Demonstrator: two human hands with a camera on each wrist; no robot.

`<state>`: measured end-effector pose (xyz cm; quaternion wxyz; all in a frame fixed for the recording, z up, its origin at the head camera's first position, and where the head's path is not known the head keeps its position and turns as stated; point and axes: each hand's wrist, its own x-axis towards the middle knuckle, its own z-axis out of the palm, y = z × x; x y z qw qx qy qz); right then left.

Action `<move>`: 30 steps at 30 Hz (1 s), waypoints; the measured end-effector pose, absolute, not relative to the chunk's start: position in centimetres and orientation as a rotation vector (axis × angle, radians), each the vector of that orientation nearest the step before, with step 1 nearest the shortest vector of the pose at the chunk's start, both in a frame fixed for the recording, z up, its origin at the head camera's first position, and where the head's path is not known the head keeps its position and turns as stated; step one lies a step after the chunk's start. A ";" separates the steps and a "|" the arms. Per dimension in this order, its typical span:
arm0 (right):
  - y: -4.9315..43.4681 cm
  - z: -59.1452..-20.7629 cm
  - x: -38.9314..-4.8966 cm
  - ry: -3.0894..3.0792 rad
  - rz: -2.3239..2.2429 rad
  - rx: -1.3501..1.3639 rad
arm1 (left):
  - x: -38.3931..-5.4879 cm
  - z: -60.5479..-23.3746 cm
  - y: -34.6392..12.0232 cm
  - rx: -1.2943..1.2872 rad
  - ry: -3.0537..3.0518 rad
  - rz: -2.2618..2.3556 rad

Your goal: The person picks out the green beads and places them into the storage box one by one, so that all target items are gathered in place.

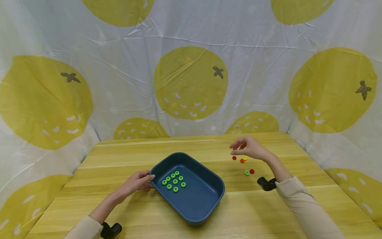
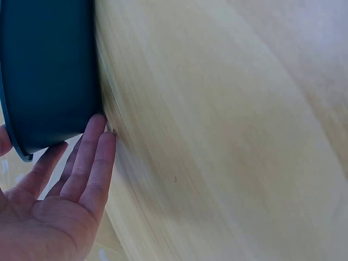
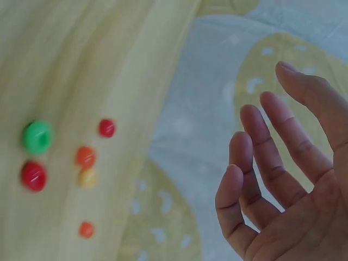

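A dark blue tray [image 1: 197, 199] sits at an angle on the table, with several green ring-shaped beads [image 1: 175, 181] gathered in its left part. At the tray's left corner my left hand [image 1: 134, 185] pinches the rim, thumb on top and fingers against the outer wall, as the left wrist view also shows. My right hand [image 1: 250, 148] hovers over the table beyond the tray's right side. In the right wrist view its thumb and fingers stand apart, holding nothing. Under and near it lie a green bead [image 3: 37, 137], red beads [image 3: 33, 175], orange beads [image 3: 85, 156] and a yellow bead [image 3: 87, 178].
The light wooden table [image 1: 131, 156] ends at a white cloth [image 1: 128, 83] printed with big yellow fruit, which hangs behind and at both sides. A black wrist mount [image 1: 266, 184] sticks out from the right sleeve, and another [image 1: 111, 230] from the left.
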<state>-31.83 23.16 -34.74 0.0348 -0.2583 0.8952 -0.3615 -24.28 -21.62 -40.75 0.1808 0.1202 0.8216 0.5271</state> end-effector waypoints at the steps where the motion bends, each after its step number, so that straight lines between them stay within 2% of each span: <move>1: 23.8 -35.1 -31.7 2.757 -1.109 -0.777 | -24.3 -40.7 -21.6 0.344 2.323 1.486; 14: 28.3 -40.2 -30.7 2.698 -1.178 -0.574 | -24.3 -40.7 -21.6 0.338 2.308 1.490; 30: 29.4 -42.6 -30.9 2.576 -1.214 -0.616 | -24.4 -40.8 -21.5 0.312 2.311 1.488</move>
